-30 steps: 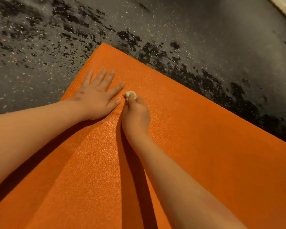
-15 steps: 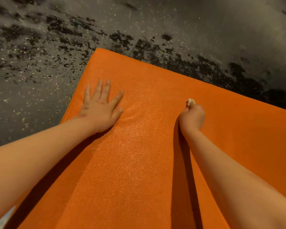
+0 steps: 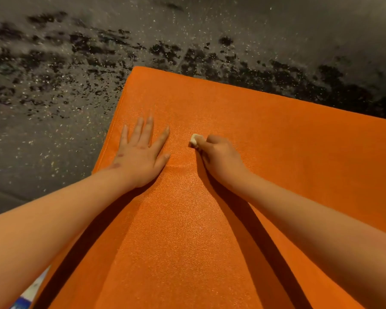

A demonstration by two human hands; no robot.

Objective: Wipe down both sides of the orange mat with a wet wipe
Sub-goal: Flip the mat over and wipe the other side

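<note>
**Mat top face: wipe in contact, left hand flat**

The orange mat (image 3: 187,230) is lying flat on the floor (image 3: 54,134) with its textured top face showing. Its far left corner is pointing away from the person, and the mat is running out of view at the near and right sides.

The left hand (image 3: 140,157) is resting palm down on the mat, close to the mat's left edge and short of the far left corner. Its fingers (image 3: 151,128) are lying straight and spread, gripping nothing. The thumb is pointing toward the other hand.

The right hand (image 3: 221,157) is sitting just beside it, further in from the left edge, with a narrow strip of bare mat between the two. Its fingers are curling into a fist round the wipe (image 3: 194,140), a small white wad. Only one end of the wad is showing, poking out of the fist on the side facing the left hand and touching the mat. The fingertips are hiding under the hand.

Both bare forearms are reaching in from the near side and throwing dark shadows on the mat. A lighter sheen is showing between them; whether it is moisture or lamplight cannot be told.

The floor is showing dark grey with pale flecks, and black blotches are spreading beyond the mat's far edge. Beside the mat's near left edge, a white and blue item (image 3: 31,293) is peeking into view, too cut off to identify.
</note>
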